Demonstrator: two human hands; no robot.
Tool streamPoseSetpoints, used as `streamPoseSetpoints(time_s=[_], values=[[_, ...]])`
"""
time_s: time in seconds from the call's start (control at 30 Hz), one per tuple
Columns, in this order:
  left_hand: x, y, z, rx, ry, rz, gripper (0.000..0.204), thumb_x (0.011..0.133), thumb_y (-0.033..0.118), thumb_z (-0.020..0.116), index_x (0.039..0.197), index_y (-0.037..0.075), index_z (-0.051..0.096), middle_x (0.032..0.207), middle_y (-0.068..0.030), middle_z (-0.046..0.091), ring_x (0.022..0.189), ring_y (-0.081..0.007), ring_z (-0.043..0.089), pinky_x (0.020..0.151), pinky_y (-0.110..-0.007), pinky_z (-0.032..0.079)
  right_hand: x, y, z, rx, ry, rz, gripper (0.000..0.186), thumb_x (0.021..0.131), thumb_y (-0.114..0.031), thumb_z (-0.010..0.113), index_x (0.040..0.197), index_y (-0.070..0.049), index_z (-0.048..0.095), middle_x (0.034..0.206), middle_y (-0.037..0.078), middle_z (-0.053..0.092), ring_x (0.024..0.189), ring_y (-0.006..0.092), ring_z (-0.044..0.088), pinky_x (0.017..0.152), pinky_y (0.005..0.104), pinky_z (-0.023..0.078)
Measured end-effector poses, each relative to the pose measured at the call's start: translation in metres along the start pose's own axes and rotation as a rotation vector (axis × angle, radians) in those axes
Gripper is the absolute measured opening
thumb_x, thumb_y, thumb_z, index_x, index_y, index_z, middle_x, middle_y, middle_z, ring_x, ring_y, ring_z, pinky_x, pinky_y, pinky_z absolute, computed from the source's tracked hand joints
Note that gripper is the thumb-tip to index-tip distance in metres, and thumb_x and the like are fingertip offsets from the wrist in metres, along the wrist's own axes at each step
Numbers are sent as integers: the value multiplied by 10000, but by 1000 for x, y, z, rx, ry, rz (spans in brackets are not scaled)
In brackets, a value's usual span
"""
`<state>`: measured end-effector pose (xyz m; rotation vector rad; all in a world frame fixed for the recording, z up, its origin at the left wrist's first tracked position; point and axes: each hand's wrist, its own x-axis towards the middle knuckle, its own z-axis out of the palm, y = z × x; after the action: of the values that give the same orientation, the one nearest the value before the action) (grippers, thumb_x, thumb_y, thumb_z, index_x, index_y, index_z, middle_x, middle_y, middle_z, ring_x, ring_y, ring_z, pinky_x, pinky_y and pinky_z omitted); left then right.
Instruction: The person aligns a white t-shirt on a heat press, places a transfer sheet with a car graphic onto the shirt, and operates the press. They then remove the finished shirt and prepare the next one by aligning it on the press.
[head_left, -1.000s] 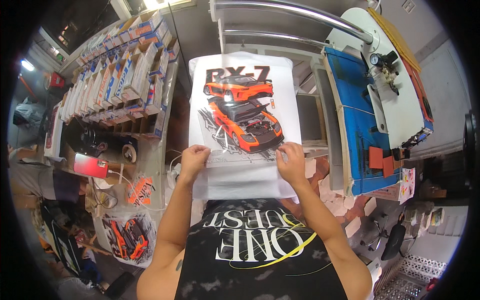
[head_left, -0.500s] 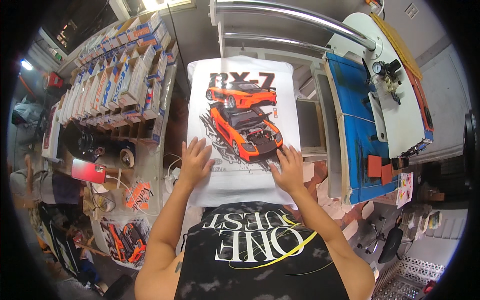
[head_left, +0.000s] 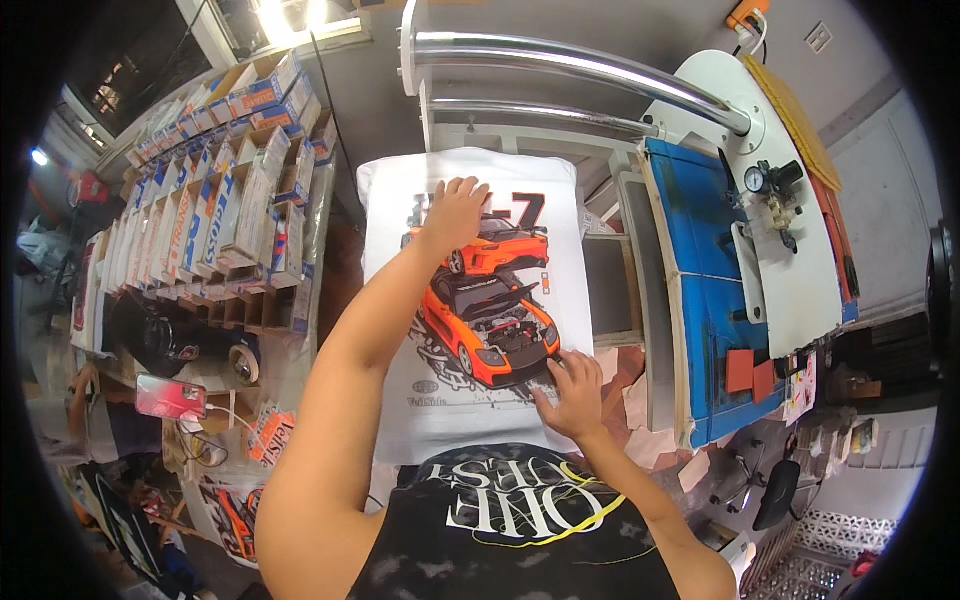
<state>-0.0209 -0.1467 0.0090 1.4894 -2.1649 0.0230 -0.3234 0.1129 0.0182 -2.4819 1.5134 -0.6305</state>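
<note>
A white T-shirt [head_left: 390,190] lies spread over a flat platen in front of me. It carries a large print of two orange-and-black sports cars [head_left: 490,330] under dark lettering. My left hand [head_left: 456,215] rests near the far end of the print, covering part of the lettering and the upper car, fingers stretched forward. At the lower right of the print lies my right hand [head_left: 574,392], its fingers apart beside the front bumper of the lower car. Neither hand holds anything.
A blue heat press platen [head_left: 710,290] under a white machine head with a pressure gauge [head_left: 755,179] stands at right. Chrome bars [head_left: 560,60] cross the far side. Boxed rolls [head_left: 220,190], a red phone [head_left: 170,397] and a tape roll [head_left: 244,365] sit on a left table.
My left hand has moved from the lower left of the shirt up to the lettering at its far end. My right hand stays near the lower right of the print. The view has shifted.
</note>
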Motion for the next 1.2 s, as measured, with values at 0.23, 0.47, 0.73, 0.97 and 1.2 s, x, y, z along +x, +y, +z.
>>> streamPoseSetpoints(time_s=[0.23, 0.47, 0.73, 0.97, 1.2], values=[[65, -46, 36, -17, -333, -171, 256, 872, 156, 643, 1115, 140, 721, 1214, -119, 670, 1145, -369, 612, 967, -490, 503, 2, -2, 0, -25, -35, 49, 586, 763, -349, 767, 1255, -62, 627, 1357, 161, 543, 1299, 390, 469, 1123, 554, 312], [73, -102, 34, -198, -429, -188, 287, 779, 11, 572, 1015, 65, 726, 998, -181, 742, 975, -354, 704, 836, -426, 550, 3, -1, 0, -17, -45, 53, 584, 776, -354, 759, 1262, -61, 619, 1370, 165, 534, 1305, 391, 461, 1126, 557, 308], [-22, -154, -46, 129, -152, -328, 246, 874, 120, 590, 1086, 63, 702, 1149, -188, 703, 1088, -383, 650, 928, -466, 509, 3, -2, 4, -58, -3, 12, 593, 793, -366, 759, 1277, -57, 608, 1368, 167, 536, 1299, 395, 463, 1116, 555, 315], [-192, -16, -93, -153, 81, -92, 288, 818, 107, 699, 1090, 24, 654, 1142, -181, 641, 1118, -408, 581, 1074, -557, 397, 3, -1, 7, -47, 34, 20, 580, 812, -366, 763, 1276, -51, 615, 1382, 165, 539, 1326, 400, 454, 1128, 557, 319], [-278, 78, -105, -50, -142, -211, 566, 873, 334, 725, 1378, 102, 614, 1437, -171, 550, 1425, -385, 415, 1202, -615, 217, 3, 4, 15, -67, 23, 56, 535, 890, -372, 701, 1317, -58, 627, 1436, 145, 535, 1375, 392, 431, 1152, 563, 299]])
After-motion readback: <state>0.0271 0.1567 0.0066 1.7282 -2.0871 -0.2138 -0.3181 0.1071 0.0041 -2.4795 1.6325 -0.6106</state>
